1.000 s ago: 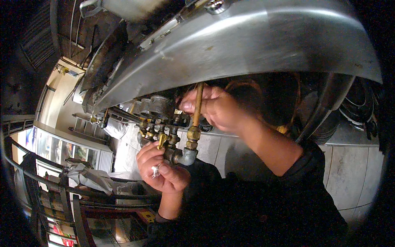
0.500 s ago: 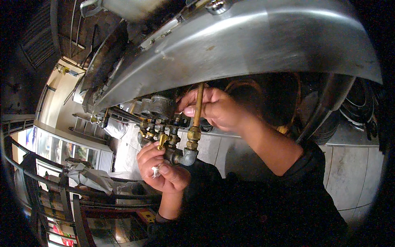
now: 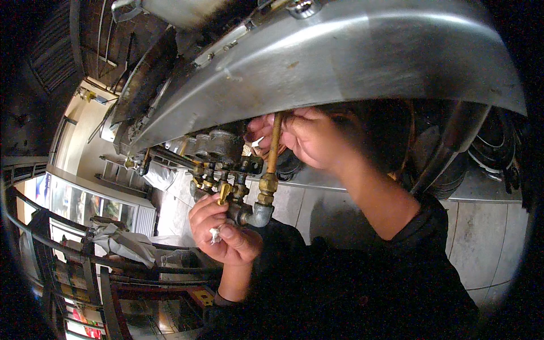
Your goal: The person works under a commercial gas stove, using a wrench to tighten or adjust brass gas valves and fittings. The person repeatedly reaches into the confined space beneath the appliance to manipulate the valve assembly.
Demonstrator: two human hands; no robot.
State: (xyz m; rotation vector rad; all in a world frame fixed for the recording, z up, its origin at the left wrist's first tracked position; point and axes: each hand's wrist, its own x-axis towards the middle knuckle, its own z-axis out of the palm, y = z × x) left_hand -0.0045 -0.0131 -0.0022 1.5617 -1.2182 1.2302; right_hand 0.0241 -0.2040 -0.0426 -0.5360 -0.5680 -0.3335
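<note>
Under the curved steel front (image 3: 362, 62) of a cooking range, my left hand (image 3: 226, 235) is closed round a small crumpled white wad (image 3: 215, 235). Its fingertips touch the gas manifold beside a small yellow valve handle (image 3: 224, 192). My right hand (image 3: 309, 139) reaches up behind an upright brass pipe (image 3: 275, 150). Its fingers are blurred and partly hidden by the pipe. A whitish bit (image 3: 258, 141) shows at those fingertips; I cannot make out what it is. Below, the pipe enters a brass fitting (image 3: 267, 186) and a grey elbow (image 3: 260, 216).
Round dark metal parts (image 3: 224, 143) sit just left of my right fingers. A soot-stained pot (image 3: 181, 11) stands on the range above. A thick dark leg or pipe (image 3: 453, 141) and stacked dark pans (image 3: 490, 150) are at the right. Metal shelving (image 3: 93, 277) lies left.
My right hand has shifted slightly up and right behind the brass pipe, and its fingers have loosened from a pinch. My left hand has stayed in place.
</note>
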